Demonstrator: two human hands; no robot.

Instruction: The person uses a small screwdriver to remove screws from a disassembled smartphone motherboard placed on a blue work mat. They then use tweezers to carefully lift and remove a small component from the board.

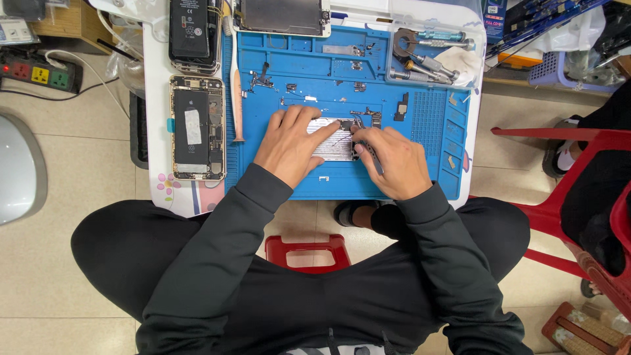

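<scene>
Head camera, as I watched remotely: left hand [289, 143] lay spread, pressing a silver plate [330, 146] onto the blue mat [420, 115]; right hand [392, 161] pinched tweezers [370, 155] at its edge; mid-disassembly, I judged; a steady lift seemed called for.

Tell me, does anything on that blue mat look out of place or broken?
Nothing looks spilled or broken. The opened phone lies square beside the blue mat. Small loose parts are scattered on the mat above the left hand and right hand.

Both hands, left hand [290, 146] and right hand [393, 163], on a metal plate [334, 146] atop blue mat [315, 66].
</scene>
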